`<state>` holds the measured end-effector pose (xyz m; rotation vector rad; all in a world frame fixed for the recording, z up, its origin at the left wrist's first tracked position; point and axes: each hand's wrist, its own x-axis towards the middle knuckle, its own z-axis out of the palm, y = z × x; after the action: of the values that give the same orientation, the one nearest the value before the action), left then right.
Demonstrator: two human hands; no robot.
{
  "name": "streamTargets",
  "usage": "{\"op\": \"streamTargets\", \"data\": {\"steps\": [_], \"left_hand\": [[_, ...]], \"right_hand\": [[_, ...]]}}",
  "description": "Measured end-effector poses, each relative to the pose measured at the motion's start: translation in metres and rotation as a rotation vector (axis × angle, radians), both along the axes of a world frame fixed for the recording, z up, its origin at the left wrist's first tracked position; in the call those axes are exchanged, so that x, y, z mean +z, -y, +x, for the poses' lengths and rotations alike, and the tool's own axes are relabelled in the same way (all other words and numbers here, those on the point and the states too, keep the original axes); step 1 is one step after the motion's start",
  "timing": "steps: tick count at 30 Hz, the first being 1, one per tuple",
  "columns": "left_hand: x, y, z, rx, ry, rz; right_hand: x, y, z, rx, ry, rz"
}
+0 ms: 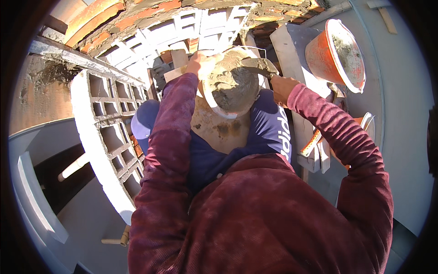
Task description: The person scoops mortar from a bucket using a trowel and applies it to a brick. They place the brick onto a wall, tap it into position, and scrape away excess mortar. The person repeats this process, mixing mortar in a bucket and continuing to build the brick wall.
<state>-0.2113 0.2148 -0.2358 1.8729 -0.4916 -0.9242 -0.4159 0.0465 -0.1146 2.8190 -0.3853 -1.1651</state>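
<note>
A bucket (pixel 212 101) full of wet grey mortar (pixel 233 86) stands between my knees, its pale rim lit by the sun. My left hand (pixel 203 65) grips the rim on the far left side, with the fingers partly lost in glare. In my right hand (pixel 283 89), closed round the handle, is a trowel (pixel 261 66). Its mortar-coated blade reaches left over the far right part of the bucket, at the mortar's surface. The trowel's handle is mostly hidden by my fingers.
An orange bucket (pixel 318 54) with mortar residue leans on its side at the far right, beside wooden boards (pixel 292 50). White hollow blocks (pixel 98 153) stand close on my left. A brick wall (pixel 150 16) runs along the far side. An orange-patterned handle (pixel 311 143) lies near my right forearm.
</note>
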Motion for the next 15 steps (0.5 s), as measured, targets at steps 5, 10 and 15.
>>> {"op": "streamTargets", "data": {"steps": [5, 10, 15], "left_hand": [[-0.032, -0.019, 0.011, 0.197, -0.187, -0.205], [-0.081, 0.009, 0.005, 0.318, -0.282, -0.417], [-0.143, 0.005, 0.045, 0.347, 0.108, -0.393]], "right_hand": [[-0.063, -0.013, 0.007, -0.088, 0.126, 0.209], [-0.118, 0.019, 0.000, 0.179, 0.034, 0.433], [-0.106, -0.063, -0.017, -0.143, 0.393, 0.282]]}}
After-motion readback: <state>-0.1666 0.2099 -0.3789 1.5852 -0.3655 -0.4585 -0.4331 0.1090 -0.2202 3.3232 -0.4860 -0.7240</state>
